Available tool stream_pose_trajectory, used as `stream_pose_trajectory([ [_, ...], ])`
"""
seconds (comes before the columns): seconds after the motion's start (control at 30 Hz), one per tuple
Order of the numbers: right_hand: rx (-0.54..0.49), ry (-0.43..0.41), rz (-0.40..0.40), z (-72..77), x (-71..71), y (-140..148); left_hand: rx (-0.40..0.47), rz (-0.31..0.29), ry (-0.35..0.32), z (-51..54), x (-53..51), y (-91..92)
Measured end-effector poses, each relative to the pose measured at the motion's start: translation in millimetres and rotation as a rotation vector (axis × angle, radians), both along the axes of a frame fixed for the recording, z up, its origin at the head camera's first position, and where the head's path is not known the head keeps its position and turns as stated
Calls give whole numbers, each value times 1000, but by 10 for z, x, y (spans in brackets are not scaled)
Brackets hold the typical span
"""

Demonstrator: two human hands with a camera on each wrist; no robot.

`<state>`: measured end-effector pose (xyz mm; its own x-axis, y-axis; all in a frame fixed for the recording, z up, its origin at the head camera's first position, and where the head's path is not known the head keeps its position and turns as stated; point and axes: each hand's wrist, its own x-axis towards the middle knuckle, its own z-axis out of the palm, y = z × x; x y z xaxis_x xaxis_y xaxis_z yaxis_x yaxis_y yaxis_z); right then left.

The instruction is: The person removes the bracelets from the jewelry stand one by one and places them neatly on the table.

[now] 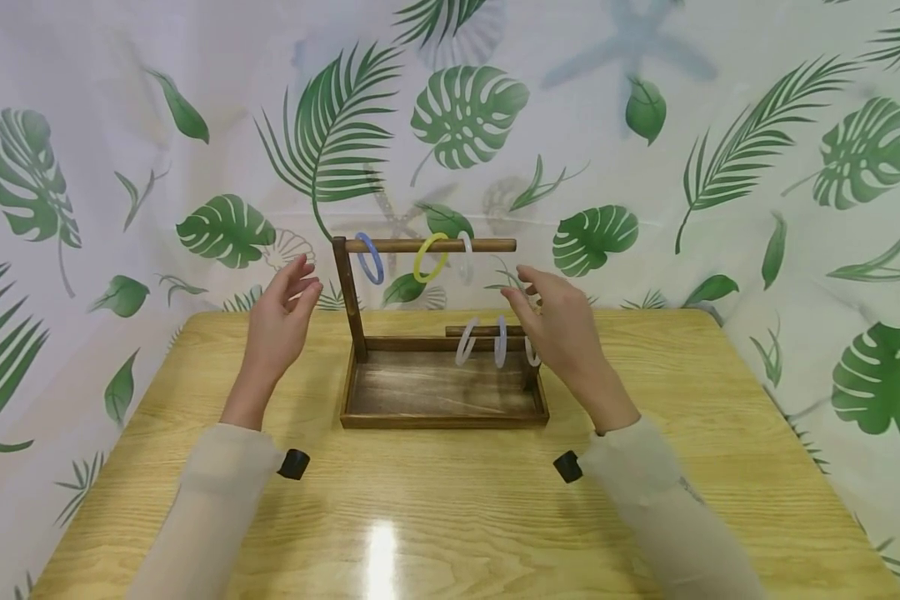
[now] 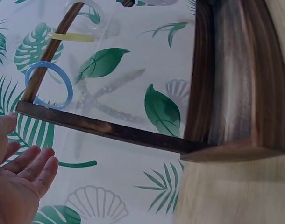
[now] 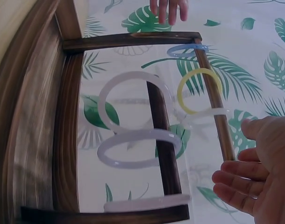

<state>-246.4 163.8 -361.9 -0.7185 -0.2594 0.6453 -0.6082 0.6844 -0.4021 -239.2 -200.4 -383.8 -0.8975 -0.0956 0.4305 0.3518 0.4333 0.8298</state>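
Observation:
A dark wooden rack (image 1: 349,300) carries rings on two bars above its tray base (image 1: 442,422). On the upper bar (image 1: 491,246) hang a blue ring (image 1: 379,265), a yellow ring (image 1: 417,267) and a clear whitish ring (image 1: 469,260). Several pale rings are on the lower bar (image 1: 483,331): a whitish one (image 1: 461,354), a bluish one (image 1: 501,343), and another partly behind my right hand (image 1: 566,325). That hand is raised off the bars' right ends, fingers loosely bent around nothing. My left hand (image 1: 279,325) hovers left of the post, touching nothing.
The rack stands on a light wooden table (image 1: 435,517), towards its back edge. Behind and around it hangs a white cloth (image 1: 495,192) printed with green leaves and shells. Black wrist pieces (image 1: 294,464) show at both sleeve cuffs.

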Motion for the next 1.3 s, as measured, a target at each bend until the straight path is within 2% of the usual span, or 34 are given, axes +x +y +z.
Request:
stream_pose_trajectory([
  [0.4, -88, -15, 18, 70, -68, -263, 78, -27, 36, 210, -168, 127],
  [0.83, -164, -10, -28, 55, -151, -452, 131, -42, 25, 254, -277, 234],
  [1.13, -197, -74, -66, 55, -177, -578, 118, 13, 38, 257, -345, 294],
  [1.3, -218, -69, -86, 54, -204, -624, 104, 52, 53, 290, -377, 321],
])
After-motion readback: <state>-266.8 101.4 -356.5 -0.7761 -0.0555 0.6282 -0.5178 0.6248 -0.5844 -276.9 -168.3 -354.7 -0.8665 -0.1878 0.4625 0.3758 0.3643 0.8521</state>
